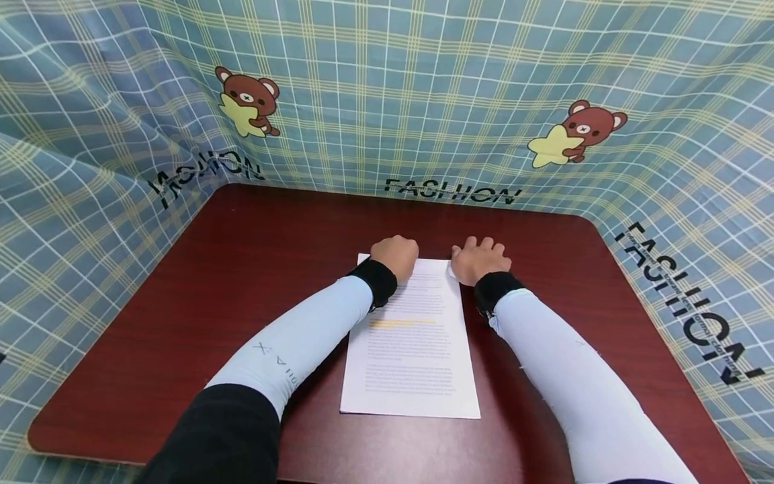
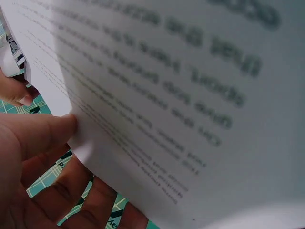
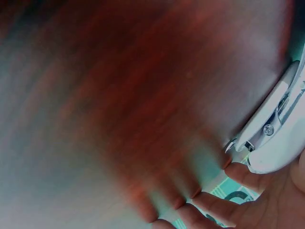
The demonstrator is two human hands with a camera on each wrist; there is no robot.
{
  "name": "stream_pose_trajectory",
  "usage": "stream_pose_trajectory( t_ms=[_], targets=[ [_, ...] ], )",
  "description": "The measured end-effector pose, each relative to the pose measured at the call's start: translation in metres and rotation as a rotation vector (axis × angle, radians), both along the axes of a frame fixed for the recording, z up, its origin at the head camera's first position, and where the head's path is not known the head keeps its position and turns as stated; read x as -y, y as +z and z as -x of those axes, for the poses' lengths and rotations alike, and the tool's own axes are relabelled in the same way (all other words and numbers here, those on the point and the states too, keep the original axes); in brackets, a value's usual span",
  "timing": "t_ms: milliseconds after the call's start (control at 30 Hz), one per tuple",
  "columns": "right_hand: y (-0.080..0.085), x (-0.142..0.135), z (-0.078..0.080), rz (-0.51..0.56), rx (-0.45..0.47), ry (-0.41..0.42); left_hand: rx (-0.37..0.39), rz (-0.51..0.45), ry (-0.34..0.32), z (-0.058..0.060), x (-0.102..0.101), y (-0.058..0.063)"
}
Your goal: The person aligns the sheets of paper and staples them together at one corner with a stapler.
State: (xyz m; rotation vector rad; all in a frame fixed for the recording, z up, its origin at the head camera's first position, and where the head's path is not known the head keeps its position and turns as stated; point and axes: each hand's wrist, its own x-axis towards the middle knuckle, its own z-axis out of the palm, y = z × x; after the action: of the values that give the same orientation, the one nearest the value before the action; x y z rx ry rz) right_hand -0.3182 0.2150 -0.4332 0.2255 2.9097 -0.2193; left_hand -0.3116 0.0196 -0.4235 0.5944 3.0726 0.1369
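Observation:
A printed sheet of paper [image 1: 411, 363] with a yellow-highlighted line lies on the table, its text running across most of the page. My left hand [image 1: 396, 255] pinches its far edge, thumb [image 2: 43, 136] on the printed face and fingers behind. Over by the far right corner of the paper, my right hand [image 1: 480, 262] rests with fingers spread and tips down on the tabletop. Under that palm is a white stapler [image 3: 279, 150] with metal parts, mostly covered by the hand in the head view. In the left wrist view the stapler [image 2: 8, 59] shows close to the paper's edge.
The dark red wooden table [image 1: 242, 249] has rounded corners. A blue plaid cloth [image 1: 411, 87] with bear pictures and lettering hangs behind it and along both sides.

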Motion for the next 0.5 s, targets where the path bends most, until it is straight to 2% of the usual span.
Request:
stream_pose_trajectory(
  t_ms=[300, 500],
  targets=[
    [0.0067, 0.0086, 0.0053, -0.052, 0.016, -0.028, -0.022, 0.040, 0.022, 0.0005, -0.0016, 0.0064],
    [0.0039, 0.0095, -0.0017, -0.075, 0.032, -0.014, -0.024, 0.034, 0.002, -0.0057, -0.0012, 0.0062]
  ],
)
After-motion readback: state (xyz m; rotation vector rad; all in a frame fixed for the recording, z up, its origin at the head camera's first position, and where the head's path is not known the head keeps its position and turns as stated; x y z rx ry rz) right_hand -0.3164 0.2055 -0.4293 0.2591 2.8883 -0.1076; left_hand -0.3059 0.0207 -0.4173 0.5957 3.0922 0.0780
